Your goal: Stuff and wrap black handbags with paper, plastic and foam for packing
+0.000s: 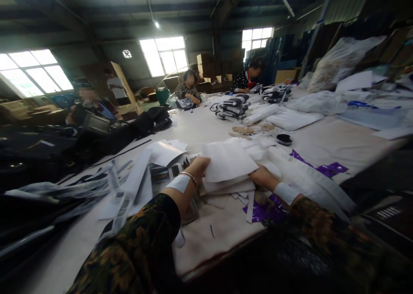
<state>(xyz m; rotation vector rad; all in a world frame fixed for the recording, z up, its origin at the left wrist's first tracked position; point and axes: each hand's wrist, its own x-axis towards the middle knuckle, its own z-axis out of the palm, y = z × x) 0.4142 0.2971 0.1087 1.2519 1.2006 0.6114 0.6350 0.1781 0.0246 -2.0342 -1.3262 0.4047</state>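
Note:
A stack of white sheets [229, 160] lies between my two hands, its top sheet slightly raised and tilted over the layers below. My left hand [202, 165] is closed on the left edge of the sheets. At the right edge my right hand [260, 176] grips the same stack, its fingers mostly hidden by the sheets. Whether the sheets are paper or thin foam I cannot tell. Below my right hand, crumpled purple plastic packaging [254, 212] and narrow white strips lie on the table [216, 238].
Loose white sheets [166, 152] and clear plastic strips [80, 184] spread left; black bags [142, 124] line that edge. Farther back are folded dark-and-white bundles [232, 106], a black round dish [284, 139] and a large plastic bag [342, 63]. Other people sit around the table.

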